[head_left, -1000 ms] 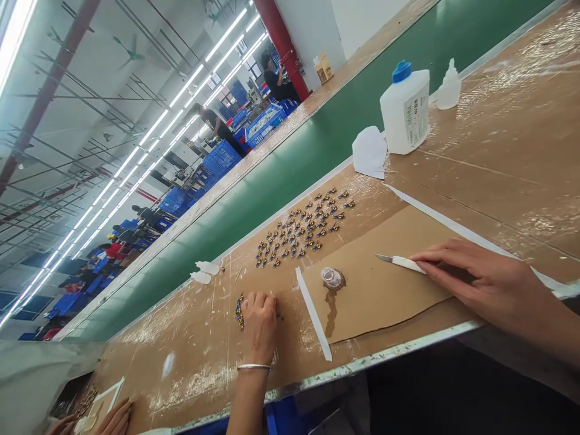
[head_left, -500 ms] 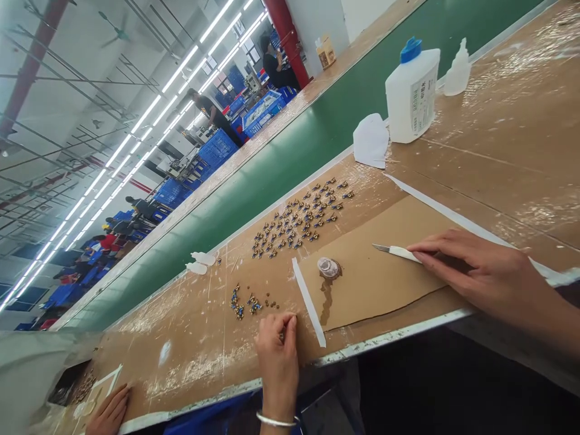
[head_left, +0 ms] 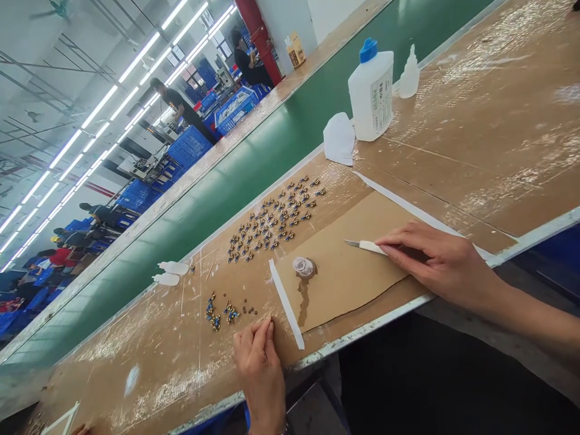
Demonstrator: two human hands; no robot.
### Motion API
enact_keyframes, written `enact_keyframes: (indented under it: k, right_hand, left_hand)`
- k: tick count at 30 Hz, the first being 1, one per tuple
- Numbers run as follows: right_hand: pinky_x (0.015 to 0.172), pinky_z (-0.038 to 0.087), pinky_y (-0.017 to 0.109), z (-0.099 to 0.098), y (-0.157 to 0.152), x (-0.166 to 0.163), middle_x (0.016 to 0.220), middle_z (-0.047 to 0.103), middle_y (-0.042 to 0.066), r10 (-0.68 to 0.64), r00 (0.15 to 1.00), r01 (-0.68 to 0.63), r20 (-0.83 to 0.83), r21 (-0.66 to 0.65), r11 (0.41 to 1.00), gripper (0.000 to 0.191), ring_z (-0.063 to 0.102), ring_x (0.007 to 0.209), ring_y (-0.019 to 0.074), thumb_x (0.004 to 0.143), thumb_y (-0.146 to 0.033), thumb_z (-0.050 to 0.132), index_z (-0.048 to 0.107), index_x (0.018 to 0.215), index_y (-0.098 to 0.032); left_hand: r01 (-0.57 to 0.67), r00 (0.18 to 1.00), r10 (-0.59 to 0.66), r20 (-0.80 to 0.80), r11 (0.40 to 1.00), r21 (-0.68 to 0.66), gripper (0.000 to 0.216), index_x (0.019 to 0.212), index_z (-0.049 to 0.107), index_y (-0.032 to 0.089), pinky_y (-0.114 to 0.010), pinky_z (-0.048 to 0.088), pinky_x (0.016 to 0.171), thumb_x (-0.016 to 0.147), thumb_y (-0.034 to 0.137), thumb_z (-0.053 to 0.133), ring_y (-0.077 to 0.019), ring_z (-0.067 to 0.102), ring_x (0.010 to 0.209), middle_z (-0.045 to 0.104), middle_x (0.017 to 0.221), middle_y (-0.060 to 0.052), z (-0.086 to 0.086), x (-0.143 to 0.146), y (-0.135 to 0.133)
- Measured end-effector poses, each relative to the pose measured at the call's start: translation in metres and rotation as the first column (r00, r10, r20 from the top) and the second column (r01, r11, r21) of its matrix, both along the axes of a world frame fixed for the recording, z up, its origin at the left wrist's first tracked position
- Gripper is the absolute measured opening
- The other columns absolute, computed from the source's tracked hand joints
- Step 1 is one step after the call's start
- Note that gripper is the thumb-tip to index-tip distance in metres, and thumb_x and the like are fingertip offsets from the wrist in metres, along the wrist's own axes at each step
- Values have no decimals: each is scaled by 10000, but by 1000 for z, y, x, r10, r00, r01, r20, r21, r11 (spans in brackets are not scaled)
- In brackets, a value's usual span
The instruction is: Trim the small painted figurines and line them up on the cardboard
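My right hand [head_left: 435, 263] grips the white handle of a craft knife [head_left: 368, 246], its blade pointing left over a brown cardboard sheet [head_left: 357, 272]. My left hand [head_left: 259, 356] rests at the bench's front edge, left of the cardboard, fingers curled together; whatever may be between them is hidden. Just beyond it lie a few small brown beads [head_left: 247, 310] and two little clusters of blue-and-gold pieces [head_left: 231, 313]. On the cardboard sits a small whitish cap-like cup [head_left: 303, 267] with a wet brown streak below it. Farther back, many blue-and-gold pieces [head_left: 276, 220] are spread out in rows.
A white bottle with a blue cap [head_left: 371, 96] stands at the back, beside a small dropper bottle [head_left: 409, 75] and a piece of white paper [head_left: 339, 139]. Two small white bottles [head_left: 167, 278] lie at the left. Another person's fingertips [head_left: 81, 430] show at the lower left.
The whole view has shifted, so the bench things appear farther left. My right hand keeps the knife over the cardboard, and my left hand stays curled at the edge.
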State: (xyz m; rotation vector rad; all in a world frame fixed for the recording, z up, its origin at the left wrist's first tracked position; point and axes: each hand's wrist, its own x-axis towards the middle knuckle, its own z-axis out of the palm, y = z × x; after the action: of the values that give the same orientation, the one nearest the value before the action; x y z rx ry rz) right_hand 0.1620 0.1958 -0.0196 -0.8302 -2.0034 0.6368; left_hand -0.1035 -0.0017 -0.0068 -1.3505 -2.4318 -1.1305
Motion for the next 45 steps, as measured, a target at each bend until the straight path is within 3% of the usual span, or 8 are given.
enact_keyframes:
  k: [5, 12, 16, 20, 25, 33, 39, 45]
  right_hand:
    - [712, 456, 283, 0, 0, -3, 881, 629, 38, 0, 1000, 0, -2, 31, 1000, 129, 578, 823, 153, 878, -235, 526, 644, 915, -198]
    - [661, 472, 264, -1, 0, -2, 887, 630, 20, -33, 999, 33, 13, 21, 999, 147, 590, 801, 149, 869, -305, 524, 648, 888, -228]
    - [637, 486, 275, -2, 1, -1, 902, 637, 22, -38, 999, 38, 25, 1, 999, 163, 597, 797, 160, 859, -340, 522, 649, 891, -244]
    - [589, 499, 333, 2, -3, -4, 912, 642, 37, -72, 997, 72, 10, -57, 996, 193, 600, 814, 219, 830, -388, 511, 646, 871, -256]
    - [693, 494, 441, 1, -7, -8, 924, 647, 26, -106, 994, 104, -14, -100, 989, 216, 607, 826, 277, 817, -417, 467, 633, 874, -290]
    - [619, 505, 287, -8, 2, -3, 917, 658, 9, -80, 997, 79, 17, 33, 996, 173, 615, 796, 179, 835, -393, 528, 642, 900, -280]
    - [641, 498, 287, -5, 2, -4, 898, 659, 17, -58, 998, 59, -16, 53, 997, 175, 614, 802, 173, 847, -380, 533, 642, 906, -256]
    - [696, 497, 320, -5, 3, -3, 883, 662, 20, -23, 1000, 25, -16, 82, 996, 130, 611, 824, 184, 849, -280, 538, 630, 939, -258]
  left_hand:
    - [-14, 1000, 13, 27, 1000, 24, 242, 801, 695, 494, -452, 562, 750, 578, 414, 746, -302, 624, 821, 689, 699, 29, 2, 2, -6]
    - [-114, 993, 114, 36, 993, -8, 217, 813, 704, 460, -447, 526, 835, 605, 407, 737, -300, 626, 876, 708, 769, 23, -4, 2, -23]
    - [-296, 955, 296, -24, 955, -28, 248, 881, 712, 322, -420, 477, 897, 703, 473, 629, -267, 627, 928, 710, 904, -17, -2, -39, -41]
    - [-362, 932, 357, -63, 924, -119, 304, 870, 697, 210, -440, 473, 857, 766, 464, 567, -249, 637, 899, 707, 919, -70, 12, -104, -46]
    - [-290, 955, 252, -157, 906, -309, 235, 899, 689, 195, -414, 458, 864, 810, 377, 572, -221, 622, 926, 693, 961, -76, 25, -161, -20]
    - [-152, 963, 4, -268, 830, -537, 173, 880, 635, 154, -428, 438, 891, 843, 311, 571, -186, 580, 970, 644, 976, -47, 25, -184, 20]
    - [-177, 960, 24, -278, 824, -538, 190, 884, 626, 148, -431, 435, 867, 850, 322, 556, -187, 578, 932, 631, 913, -40, 22, -180, 21]
    - [-149, 988, 118, -103, 909, -390, 175, 857, 625, 144, -435, 431, 861, 810, 311, 604, -180, 591, 842, 624, 806, -13, 32, -170, 23]
